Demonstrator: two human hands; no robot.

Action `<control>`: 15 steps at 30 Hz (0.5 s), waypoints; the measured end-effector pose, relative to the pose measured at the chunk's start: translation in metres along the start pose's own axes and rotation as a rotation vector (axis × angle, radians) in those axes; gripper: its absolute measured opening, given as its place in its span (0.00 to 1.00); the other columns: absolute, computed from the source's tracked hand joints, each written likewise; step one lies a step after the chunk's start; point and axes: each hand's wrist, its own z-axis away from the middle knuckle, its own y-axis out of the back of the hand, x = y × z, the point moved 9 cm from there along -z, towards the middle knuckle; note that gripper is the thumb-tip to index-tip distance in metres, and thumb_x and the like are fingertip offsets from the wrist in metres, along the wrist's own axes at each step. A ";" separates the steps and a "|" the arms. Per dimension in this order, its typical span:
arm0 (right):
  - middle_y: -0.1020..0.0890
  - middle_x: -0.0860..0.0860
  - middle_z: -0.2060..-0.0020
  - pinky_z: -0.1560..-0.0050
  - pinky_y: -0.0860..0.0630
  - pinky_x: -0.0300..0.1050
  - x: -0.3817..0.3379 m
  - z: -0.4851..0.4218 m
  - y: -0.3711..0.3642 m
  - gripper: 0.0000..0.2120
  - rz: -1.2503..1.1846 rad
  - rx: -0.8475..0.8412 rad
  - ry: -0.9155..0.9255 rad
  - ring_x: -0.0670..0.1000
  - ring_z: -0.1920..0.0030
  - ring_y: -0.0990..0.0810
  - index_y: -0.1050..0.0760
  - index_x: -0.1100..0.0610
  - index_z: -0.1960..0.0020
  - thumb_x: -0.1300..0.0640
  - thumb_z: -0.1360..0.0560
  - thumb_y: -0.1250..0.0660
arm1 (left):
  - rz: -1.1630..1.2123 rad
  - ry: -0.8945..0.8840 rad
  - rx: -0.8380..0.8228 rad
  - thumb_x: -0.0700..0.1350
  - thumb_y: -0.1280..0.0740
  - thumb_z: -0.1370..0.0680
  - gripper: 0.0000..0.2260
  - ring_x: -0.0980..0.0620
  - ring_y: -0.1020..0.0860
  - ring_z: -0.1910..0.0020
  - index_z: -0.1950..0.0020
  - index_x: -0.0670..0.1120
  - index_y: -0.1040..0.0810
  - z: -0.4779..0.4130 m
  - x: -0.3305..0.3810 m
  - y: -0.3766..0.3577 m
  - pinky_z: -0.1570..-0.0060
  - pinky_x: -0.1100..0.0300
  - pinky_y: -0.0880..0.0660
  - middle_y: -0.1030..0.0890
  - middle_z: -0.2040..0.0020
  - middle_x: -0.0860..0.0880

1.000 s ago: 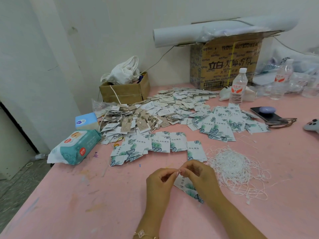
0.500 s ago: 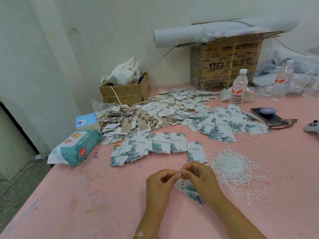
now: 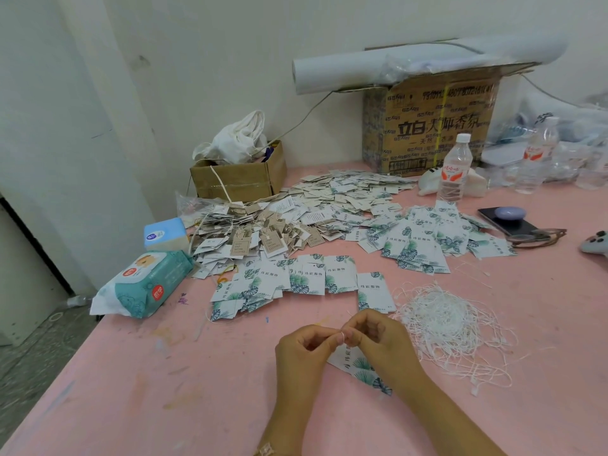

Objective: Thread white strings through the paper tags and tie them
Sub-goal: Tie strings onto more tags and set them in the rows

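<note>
Two hands, ours, meet over the pink worktop [image 3: 164, 390]: left hand [image 3: 302, 353] and right hand [image 3: 381, 343] each pinch a white string [image 3: 342, 335] between curled fingertips. One leaf-printed paper tag [image 3: 358, 366] sits just beneath them; loose strings [image 3: 444, 327] pile near right.

Together, left hand [image 3: 304, 355] and right hand [image 3: 386, 345] pinch white string [image 3: 342, 336] over leaf-print tag [image 3: 357, 365]; string pile [image 3: 444, 320] beside.

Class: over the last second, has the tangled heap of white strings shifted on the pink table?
No. The tangled heap of white strings sits just right of the lone leaf-printed paper tag, exactly where it lay before.
</note>
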 end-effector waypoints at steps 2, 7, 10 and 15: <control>0.18 0.55 0.67 0.61 0.23 0.44 -0.001 0.000 -0.001 0.04 -0.017 -0.012 0.001 0.49 0.65 0.21 0.21 0.59 0.61 0.64 0.29 0.28 | 0.005 0.007 -0.006 0.40 0.24 0.30 0.08 0.59 0.20 0.65 0.64 0.54 0.14 -0.001 -0.002 0.000 0.62 0.69 0.25 0.15 0.64 0.52; 0.18 0.60 0.66 0.62 0.24 0.41 -0.005 -0.001 -0.003 0.03 -0.098 -0.069 0.006 0.50 0.64 0.21 0.22 0.65 0.60 0.67 0.27 0.30 | 0.052 0.039 -0.042 0.41 0.22 0.33 0.05 0.58 0.21 0.67 0.65 0.51 0.14 -0.001 -0.004 -0.001 0.64 0.66 0.25 0.15 0.66 0.49; 0.19 0.56 0.68 0.63 0.24 0.37 -0.004 -0.001 -0.008 0.03 -0.133 -0.112 -0.006 0.48 0.65 0.21 0.22 0.67 0.59 0.68 0.27 0.31 | 0.095 0.073 -0.075 0.41 0.21 0.34 0.05 0.53 0.20 0.67 0.66 0.49 0.16 -0.002 -0.007 -0.003 0.66 0.62 0.25 0.16 0.67 0.45; 0.19 0.57 0.67 0.63 0.25 0.39 -0.002 0.000 -0.009 0.03 -0.132 -0.119 -0.016 0.50 0.65 0.21 0.22 0.65 0.60 0.67 0.28 0.30 | 0.108 0.101 -0.081 0.37 0.22 0.34 0.07 0.48 0.20 0.67 0.68 0.45 0.18 -0.002 -0.011 -0.005 0.67 0.57 0.26 0.16 0.67 0.41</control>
